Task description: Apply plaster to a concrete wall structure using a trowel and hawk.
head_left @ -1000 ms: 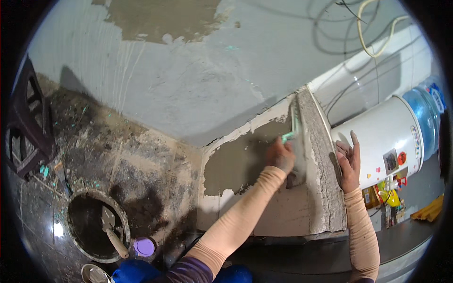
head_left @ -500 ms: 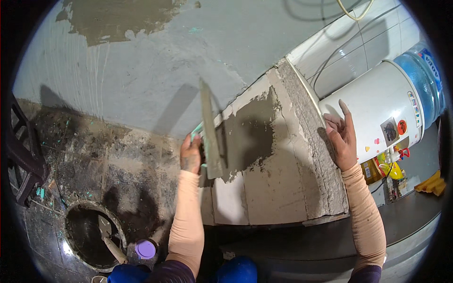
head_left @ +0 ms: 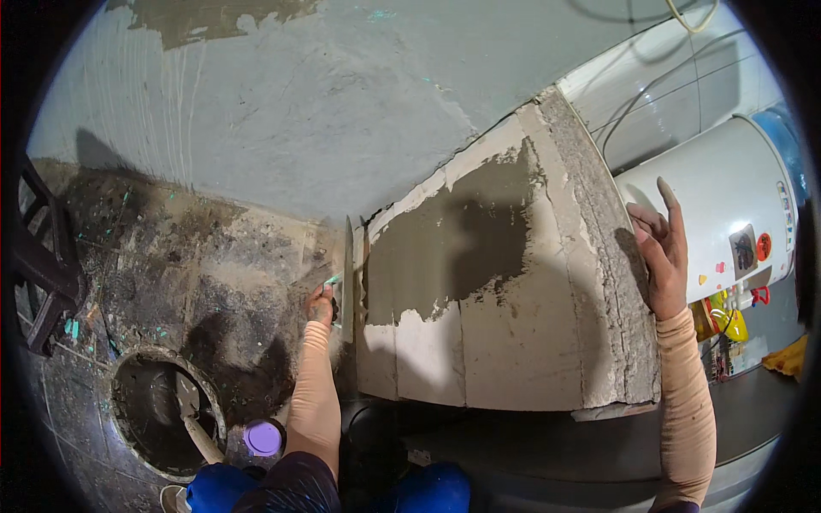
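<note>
My left hand [head_left: 320, 306] is closed round the green handle of a plastering trowel [head_left: 348, 274]. Its long blade stands nearly edge-on, alongside the left edge of a pale block surface [head_left: 513, 363]. Wet grey mortar [head_left: 410, 265] covers the upper left part of that surface, with ragged edges and a shadow over it. At the rough, crumbly right edge [head_left: 611, 256] of the blockwork is my right hand [head_left: 665, 265], fingers apart and holding nothing; whether it touches the edge I cannot tell.
A bucket [head_left: 120, 402] at lower left holds a small trowel [head_left: 203, 440], beside a purple round lid [head_left: 262, 438]. A dark plastic chair [head_left: 51, 265] stands far left. At right are a white container [head_left: 710, 205], a blue water bottle [head_left: 782, 145] and a yellow cloth [head_left: 785, 355].
My left hand and the trowel have moved left and down, off the mortar to the block's left edge. The view has shifted; my right hand keeps its place by the rough edge.
</note>
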`<state>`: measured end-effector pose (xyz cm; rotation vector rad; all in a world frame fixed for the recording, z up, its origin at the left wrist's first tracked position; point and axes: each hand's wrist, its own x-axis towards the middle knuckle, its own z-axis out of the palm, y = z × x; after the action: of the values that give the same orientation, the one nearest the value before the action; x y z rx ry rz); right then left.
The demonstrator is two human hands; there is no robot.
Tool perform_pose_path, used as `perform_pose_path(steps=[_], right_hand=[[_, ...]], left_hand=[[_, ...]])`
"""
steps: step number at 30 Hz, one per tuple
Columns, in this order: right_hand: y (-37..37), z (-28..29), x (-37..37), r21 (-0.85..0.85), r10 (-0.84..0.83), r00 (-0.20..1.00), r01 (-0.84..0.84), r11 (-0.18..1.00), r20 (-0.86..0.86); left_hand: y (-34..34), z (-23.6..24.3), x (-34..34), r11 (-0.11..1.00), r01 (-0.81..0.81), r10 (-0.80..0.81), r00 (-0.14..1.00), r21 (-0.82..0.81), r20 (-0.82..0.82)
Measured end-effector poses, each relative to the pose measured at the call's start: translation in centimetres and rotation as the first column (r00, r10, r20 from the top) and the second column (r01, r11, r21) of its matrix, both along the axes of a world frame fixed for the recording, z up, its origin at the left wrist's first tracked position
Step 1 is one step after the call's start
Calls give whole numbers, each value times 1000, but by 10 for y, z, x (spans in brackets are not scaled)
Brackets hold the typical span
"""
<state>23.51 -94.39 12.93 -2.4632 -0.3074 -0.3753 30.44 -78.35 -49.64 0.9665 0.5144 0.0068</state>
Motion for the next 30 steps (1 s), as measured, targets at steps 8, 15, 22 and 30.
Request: perform_pose_path(steps=[8,15,22,30], right_hand=[[4,-2,2,-11,-50,999,50,999,-1],[6,-3,7,-61,-51,999,51,997,6],[9,-2,6,12,-64,998,65,998,-18],[8,-1,5,25,-32,999,32,999,-6]], left_hand=[[-58,-91,47,975,-97,113,991,-199,71],[-92,-86,61,991,-8,-7,993,133,117],[-78,67,47,854,83,-94,996,513,-4],[-63,223,29,809,175,-194,981,561,-25]])
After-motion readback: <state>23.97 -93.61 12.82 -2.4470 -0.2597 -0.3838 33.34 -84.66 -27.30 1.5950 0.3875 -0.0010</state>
